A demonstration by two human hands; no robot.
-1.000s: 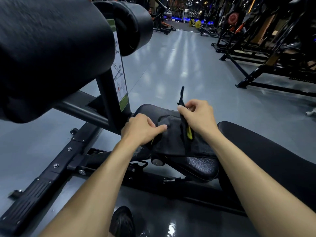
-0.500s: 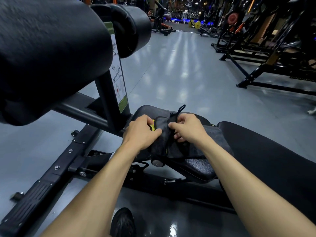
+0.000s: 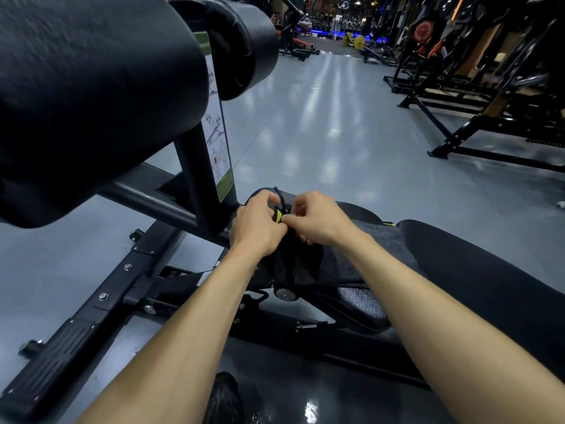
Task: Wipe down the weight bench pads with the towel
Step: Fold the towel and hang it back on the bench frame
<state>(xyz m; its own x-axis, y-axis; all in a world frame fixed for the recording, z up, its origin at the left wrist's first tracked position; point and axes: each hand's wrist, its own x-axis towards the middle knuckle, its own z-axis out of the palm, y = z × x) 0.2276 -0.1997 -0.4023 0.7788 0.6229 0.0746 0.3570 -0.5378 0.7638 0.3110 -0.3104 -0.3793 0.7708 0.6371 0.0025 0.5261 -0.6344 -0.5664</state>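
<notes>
A black towel [image 3: 308, 264] with a yellow-green tag lies bunched on the small black seat pad [image 3: 363, 307] of the weight bench. My left hand [image 3: 256, 228] and my right hand [image 3: 318, 221] meet above it, both pinching the towel's upper edge by the tag and a thin black loop. The long back pad [image 3: 489, 270] stretches away to the right. A large black roller pad [image 3: 91, 96] fills the upper left, with a second roller [image 3: 244, 47] behind it.
The bench's black steel frame [image 3: 101, 301] and upright post with an instruction sticker [image 3: 218, 148] stand at the left. My shoe [image 3: 226, 399] is on the grey floor below. Black machine frames [image 3: 477, 117] line the right side; an open grey aisle runs ahead.
My hands have come together at the towel's top edge. The raised strip my right hand held up a second ago is down, and the towel is gathered more tightly toward the left.
</notes>
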